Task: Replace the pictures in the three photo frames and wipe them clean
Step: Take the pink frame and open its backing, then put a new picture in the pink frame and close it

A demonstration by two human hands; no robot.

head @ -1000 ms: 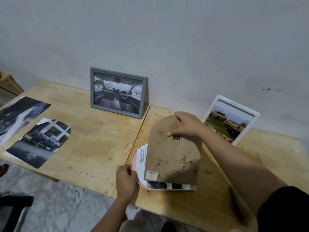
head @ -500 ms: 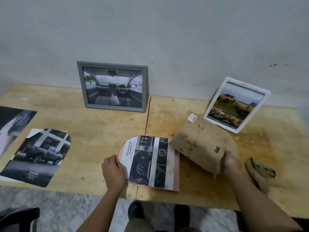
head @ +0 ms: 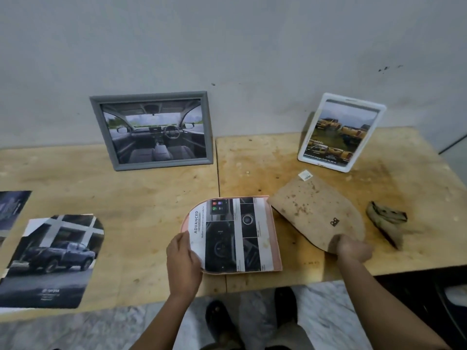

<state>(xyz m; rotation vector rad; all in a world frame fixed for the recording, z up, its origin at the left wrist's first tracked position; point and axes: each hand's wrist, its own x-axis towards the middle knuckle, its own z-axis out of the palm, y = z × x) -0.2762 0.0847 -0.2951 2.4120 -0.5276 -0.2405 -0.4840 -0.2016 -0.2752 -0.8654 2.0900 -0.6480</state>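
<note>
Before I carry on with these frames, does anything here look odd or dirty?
The brown backing board, lying beside the pink arched frame, is speckled with dark stains. The wooden table around it looks blotchy too.

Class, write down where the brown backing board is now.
In the head view the backing board sits right of centre, between the pink frame and the cloth, the right hand gripping its near edge.
</note>
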